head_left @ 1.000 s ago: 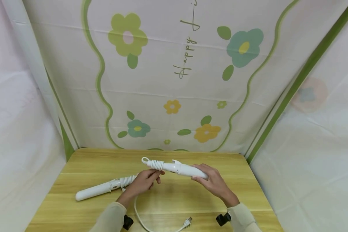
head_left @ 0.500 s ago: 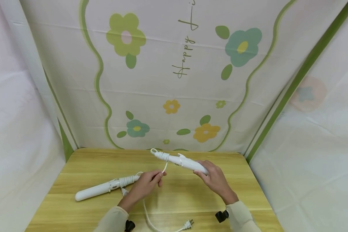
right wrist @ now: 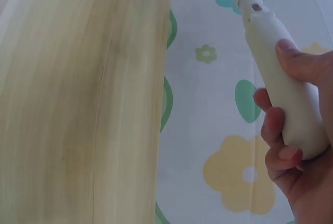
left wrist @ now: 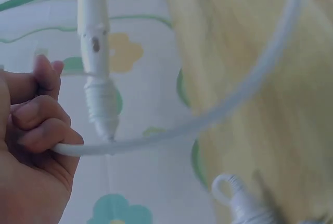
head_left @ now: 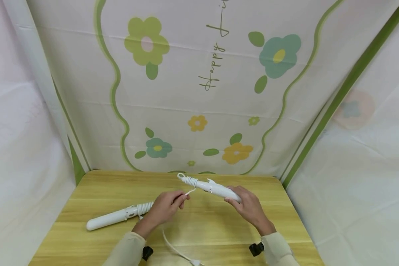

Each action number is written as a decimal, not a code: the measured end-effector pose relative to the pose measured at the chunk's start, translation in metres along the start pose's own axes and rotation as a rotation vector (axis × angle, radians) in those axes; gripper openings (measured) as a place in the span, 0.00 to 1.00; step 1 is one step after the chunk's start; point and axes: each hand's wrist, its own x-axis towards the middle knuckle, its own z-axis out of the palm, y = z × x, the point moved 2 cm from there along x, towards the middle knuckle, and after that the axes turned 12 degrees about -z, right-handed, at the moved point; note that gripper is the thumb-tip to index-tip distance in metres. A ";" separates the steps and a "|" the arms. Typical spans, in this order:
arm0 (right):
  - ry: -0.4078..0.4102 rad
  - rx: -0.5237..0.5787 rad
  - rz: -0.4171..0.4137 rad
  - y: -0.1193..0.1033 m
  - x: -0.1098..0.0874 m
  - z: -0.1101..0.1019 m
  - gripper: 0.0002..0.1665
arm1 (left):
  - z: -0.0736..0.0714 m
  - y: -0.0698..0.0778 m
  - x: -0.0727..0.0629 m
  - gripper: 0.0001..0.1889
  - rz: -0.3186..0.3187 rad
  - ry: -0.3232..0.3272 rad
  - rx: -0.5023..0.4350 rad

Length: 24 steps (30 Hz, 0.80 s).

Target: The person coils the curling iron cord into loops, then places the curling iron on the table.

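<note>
My right hand [head_left: 251, 210] grips a white curling iron [head_left: 219, 190] by its thick rounded end and holds it above the table. White cord [head_left: 190, 181] is wound in tight coils round its thin end. My left hand [head_left: 166, 207] pinches the cord's free length [head_left: 190, 191] just below the coils. In the left wrist view the cord [left wrist: 208, 122] also runs out of the curled fingers of that hand. A second white curling iron [head_left: 111, 218], its cord likewise coiled, lies on the table beside my left hand, which partly hides it.
The cord's plug [head_left: 195, 262] is at the near edge of the view on the wooden table [head_left: 252, 244]. A flower-printed cloth [head_left: 173, 96] stands behind the table, with white cloth sides left and right.
The held curling iron has moved right, its coiled end rising and then dipping slightly. Cord now spans between its coils and my left hand. The plug has slid toward the near edge.
</note>
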 end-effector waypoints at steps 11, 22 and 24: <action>-0.133 0.249 -0.150 -0.011 -0.003 -0.004 0.23 | -0.037 0.015 0.017 0.05 0.252 0.226 0.409; -0.157 0.478 -0.202 -0.026 -0.001 -0.024 0.25 | -0.054 -0.005 0.024 0.13 -0.020 -0.150 0.030; -0.159 0.506 -0.200 -0.028 0.000 -0.028 0.26 | -0.055 -0.011 0.025 0.14 -0.048 -0.225 -0.097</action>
